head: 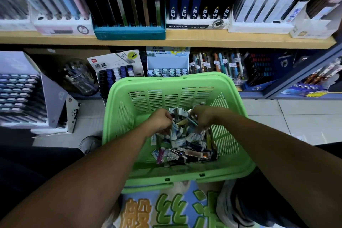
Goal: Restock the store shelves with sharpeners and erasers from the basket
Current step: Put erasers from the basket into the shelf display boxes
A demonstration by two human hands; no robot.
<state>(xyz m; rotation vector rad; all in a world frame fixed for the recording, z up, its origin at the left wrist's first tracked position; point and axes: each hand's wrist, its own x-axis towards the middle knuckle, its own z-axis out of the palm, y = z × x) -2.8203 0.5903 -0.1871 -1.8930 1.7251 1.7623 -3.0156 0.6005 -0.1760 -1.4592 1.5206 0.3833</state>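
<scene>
Teal display box (129, 32), pens (216, 63)

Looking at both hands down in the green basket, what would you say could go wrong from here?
1. The small packets lie in a mixed, tangled heap, so the left hand or right hand may lift the wrong item or drag extras out.
2. The green basket sits close to the floor-level displays, so pulling stock out carelessly could knock them.
</scene>
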